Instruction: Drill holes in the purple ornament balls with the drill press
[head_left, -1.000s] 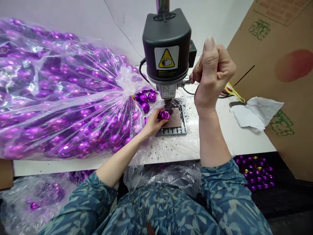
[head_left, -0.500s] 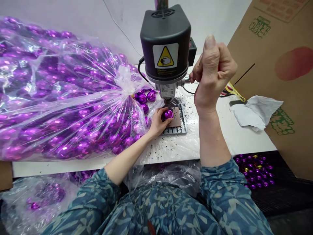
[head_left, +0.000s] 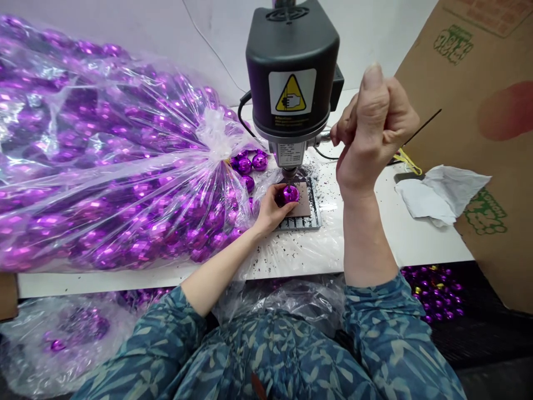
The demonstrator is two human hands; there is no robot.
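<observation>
A shiny purple ball [head_left: 291, 194] sits on a small brown board [head_left: 300, 208], which lies on the dark slotted metal base [head_left: 306, 224] of a drill press [head_left: 293, 61]. My left hand [head_left: 271, 210] curls thumb and fingers round the ball from the left, holding it beneath the chuck [head_left: 288, 171]. Up on the right, my right hand [head_left: 372, 130] is closed round the end of a metal lever [head_left: 323, 137] on the press's side. Most of the lever's grip is hidden by that hand. The drill tip cannot be made out.
A large clear bag of purple balls [head_left: 104, 183] fills the left of the table, with several loose balls [head_left: 245, 165] by its tied neck. Dark shavings litter the white tabletop [head_left: 425, 244]. Crumpled white paper [head_left: 433, 194] and a cardboard box [head_left: 470, 100] stand right; more balls [head_left: 439, 294] lie below.
The view has shifted slightly, so the press and both hands appear a little farther right. My hands keep their grips on the ball and the lever.
</observation>
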